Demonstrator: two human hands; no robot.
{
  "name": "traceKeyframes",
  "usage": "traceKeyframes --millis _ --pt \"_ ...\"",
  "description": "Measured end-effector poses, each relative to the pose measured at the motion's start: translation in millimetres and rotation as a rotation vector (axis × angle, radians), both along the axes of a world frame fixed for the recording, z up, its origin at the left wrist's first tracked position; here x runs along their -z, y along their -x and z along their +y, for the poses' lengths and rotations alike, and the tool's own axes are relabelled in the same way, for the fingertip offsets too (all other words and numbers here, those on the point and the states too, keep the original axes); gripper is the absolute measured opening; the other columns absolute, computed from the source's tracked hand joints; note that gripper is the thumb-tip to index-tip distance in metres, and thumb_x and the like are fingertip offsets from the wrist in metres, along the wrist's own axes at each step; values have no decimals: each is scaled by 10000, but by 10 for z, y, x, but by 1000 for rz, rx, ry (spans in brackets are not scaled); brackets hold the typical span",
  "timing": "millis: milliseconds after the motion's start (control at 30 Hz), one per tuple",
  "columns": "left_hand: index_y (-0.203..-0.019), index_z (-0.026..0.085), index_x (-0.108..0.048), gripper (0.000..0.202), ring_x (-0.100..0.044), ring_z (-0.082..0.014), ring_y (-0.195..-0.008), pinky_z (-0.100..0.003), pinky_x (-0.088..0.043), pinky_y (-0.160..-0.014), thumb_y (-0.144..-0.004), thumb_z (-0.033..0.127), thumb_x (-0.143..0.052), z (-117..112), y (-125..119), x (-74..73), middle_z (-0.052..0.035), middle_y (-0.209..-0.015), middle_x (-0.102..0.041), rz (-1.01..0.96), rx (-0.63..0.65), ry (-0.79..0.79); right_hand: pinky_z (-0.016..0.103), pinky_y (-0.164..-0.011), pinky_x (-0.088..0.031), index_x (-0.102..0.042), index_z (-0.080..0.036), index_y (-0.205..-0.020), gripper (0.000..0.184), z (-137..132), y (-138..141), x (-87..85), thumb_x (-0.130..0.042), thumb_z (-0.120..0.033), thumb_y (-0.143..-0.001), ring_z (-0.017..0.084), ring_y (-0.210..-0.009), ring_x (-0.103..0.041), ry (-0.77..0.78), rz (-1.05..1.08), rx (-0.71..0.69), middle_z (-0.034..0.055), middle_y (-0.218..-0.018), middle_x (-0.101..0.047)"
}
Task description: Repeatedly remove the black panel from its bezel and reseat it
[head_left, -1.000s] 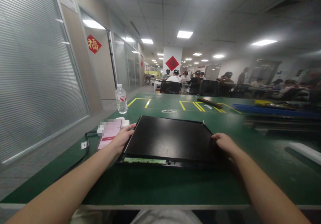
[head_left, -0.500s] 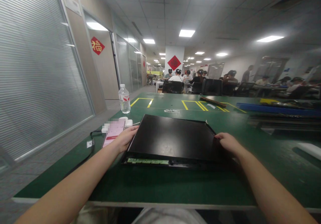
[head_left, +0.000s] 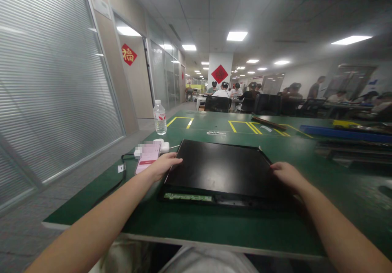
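Note:
A black flat screen panel (head_left: 219, 167) lies in front of me on the green table (head_left: 183, 226). Along its near edge a strip of green circuit board (head_left: 188, 197) shows. My left hand (head_left: 165, 165) grips the panel's left edge, its thumb over the top surface and its other fingers partly hidden beneath. On the opposite side my right hand (head_left: 286, 176) holds the right edge, thumb near the rim; the rest of its fingers are hidden. A phone with a pink screen (head_left: 149, 156) sits just beyond my left wrist.
A water bottle (head_left: 159, 118) stands at the far left, behind a white charger (head_left: 162, 145) and a black cable (head_left: 123, 169). Yellow tape (head_left: 245, 122) marks the table's far side, near a dark strip (head_left: 268, 123). A blue bar (head_left: 343, 132) lies at right. Several people sit farther back.
The whole view has shifted, so things appear slightly farther right. My left thumb has come over the panel's top surface. The right hand still holds its edge.

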State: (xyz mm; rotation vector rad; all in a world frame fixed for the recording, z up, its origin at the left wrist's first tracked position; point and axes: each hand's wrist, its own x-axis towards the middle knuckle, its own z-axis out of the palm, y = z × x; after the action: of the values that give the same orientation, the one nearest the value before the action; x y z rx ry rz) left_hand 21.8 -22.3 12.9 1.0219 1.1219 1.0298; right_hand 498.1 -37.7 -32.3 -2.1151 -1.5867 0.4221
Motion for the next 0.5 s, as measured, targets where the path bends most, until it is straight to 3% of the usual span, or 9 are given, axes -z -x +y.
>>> traceKeyframes --millis 200,333,500 --pt "-1113 161 -677 491 -746 -236 -725 -328 -593 -675 -646 70 -799 -1 46 -2 -87 -868 -783 -39 36 -5 283 -825 -498 -767 -163 -941 311 -17 42 -65 -570 -90 -713 232 -924 -694 6 -47 23 99 -1017 -748" --pt "-1134 161 -670 508 -746 -239 -734 -332 -591 -682 -652 79 -807 15 57 2 -93 -886 -781 -54 47 -19 273 -792 -498 -762 -167 -931 283 -1 15 -46 -573 -104 -730 227 -916 -692 0 -68 18 97 -1017 -745" --pt "-1124 157 -690 490 -740 -241 -882 -313 -581 -760 -654 80 -806 -16 25 -45 -101 -1019 -770 -136 83 -116 262 -754 -491 -759 -172 -917 258 32 -35 2 -587 -115 -733 217 -882 -688 -14 -78 10 89 -985 -744"
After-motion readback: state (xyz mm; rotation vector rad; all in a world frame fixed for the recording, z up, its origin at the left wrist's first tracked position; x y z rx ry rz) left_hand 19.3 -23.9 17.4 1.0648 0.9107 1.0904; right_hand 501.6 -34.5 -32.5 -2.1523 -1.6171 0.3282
